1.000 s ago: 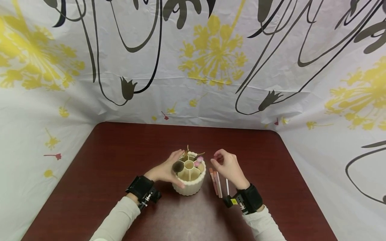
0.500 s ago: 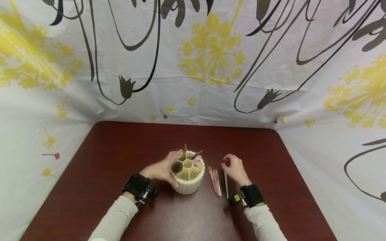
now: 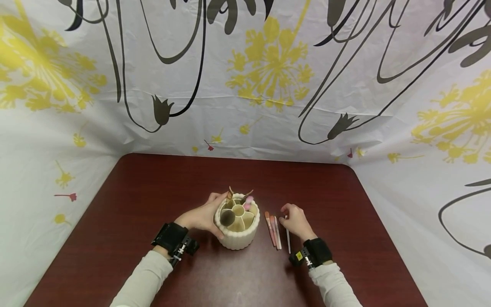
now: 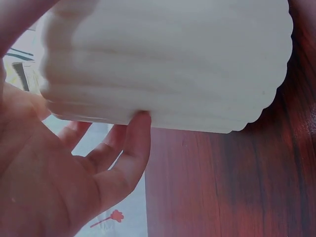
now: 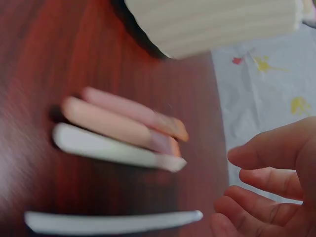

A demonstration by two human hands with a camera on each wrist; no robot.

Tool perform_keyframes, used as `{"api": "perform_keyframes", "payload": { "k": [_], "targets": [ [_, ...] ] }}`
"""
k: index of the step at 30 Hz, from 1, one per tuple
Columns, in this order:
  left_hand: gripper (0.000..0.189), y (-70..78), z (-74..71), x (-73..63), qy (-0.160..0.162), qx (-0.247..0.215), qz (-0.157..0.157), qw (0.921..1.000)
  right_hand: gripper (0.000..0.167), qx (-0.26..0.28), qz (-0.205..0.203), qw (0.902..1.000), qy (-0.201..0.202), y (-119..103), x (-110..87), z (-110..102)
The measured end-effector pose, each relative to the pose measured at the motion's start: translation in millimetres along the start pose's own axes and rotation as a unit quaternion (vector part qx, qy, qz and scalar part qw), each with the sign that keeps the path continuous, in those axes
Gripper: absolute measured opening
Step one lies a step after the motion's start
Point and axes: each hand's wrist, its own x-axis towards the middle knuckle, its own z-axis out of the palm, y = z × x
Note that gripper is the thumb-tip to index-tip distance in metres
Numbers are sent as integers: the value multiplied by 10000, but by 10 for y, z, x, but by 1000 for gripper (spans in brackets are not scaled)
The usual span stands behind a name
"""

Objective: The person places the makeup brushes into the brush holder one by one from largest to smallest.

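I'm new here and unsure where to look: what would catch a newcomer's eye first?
Probably the big yellow flowers on the white sheet behind the dark red table. Then the cream pot near mid-table, divided inside like a flower, the left hand gripping its side. To its right lie four slim sticks, the right hand by the far end of the rightmost one.

We see a ribbed holder (image 3: pixel 238 241), smooth with a soft, plastic-like sheen; a glossy, wood-grained tabletop (image 3: pixel 172 181); a creased, cloth-like backdrop (image 3: pixel 249 138); matt cloth sleeves (image 3: pixel 141 279); and smooth-handled brushes (image 5: pixel 106 121).
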Motion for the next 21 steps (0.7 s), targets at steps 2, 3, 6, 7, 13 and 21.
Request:
{"api": "perform_keyframes", "payload": {
  "k": [2,3,6,7,13,21],
  "targets": [
    [125,0,6,-4,32,21,-58,10000,20,-74,-88,9999,-56,-6,-11,73],
    [125,0,10,-8,56,4,-100,9999,19,-99,-144,9998,-81,-15,-17,107],
    [124,-3,29,-14,130,-17,-221,9997,15,-118,-282,9993,-227,-45,-50,201],
    [123,-10,38,-13,157,-3,-265,9995,14,-111,-332,9990,-279,-56,-60,229],
    [121,-27,77,2,245,-7,-255,9994,19,-294,-533,9971,-450,-111,-101,339],
    [122,-36,63,18,137,-295,9,9995,23,-809,-305,9957,-347,-117,-77,361]
  ]
}}
